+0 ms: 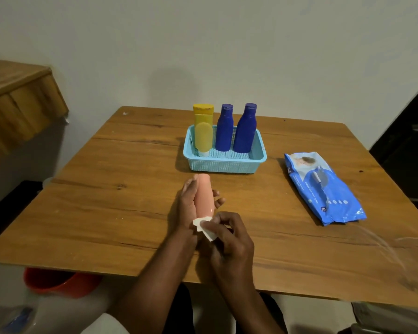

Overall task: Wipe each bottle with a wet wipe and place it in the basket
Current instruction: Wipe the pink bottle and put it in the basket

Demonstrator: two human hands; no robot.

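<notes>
My left hand grips a peach-coloured bottle above the table's middle, fingers wrapped round its far side. My right hand pinches a folded white wet wipe against the bottle's near end. A light blue basket stands further back. It holds a yellow tube standing cap down and two dark blue bottles, upright.
A blue pack of wet wipes lies on the wooden table to the right. A red bucket sits under the table's near left edge. A wooden shelf juts out at the left wall.
</notes>
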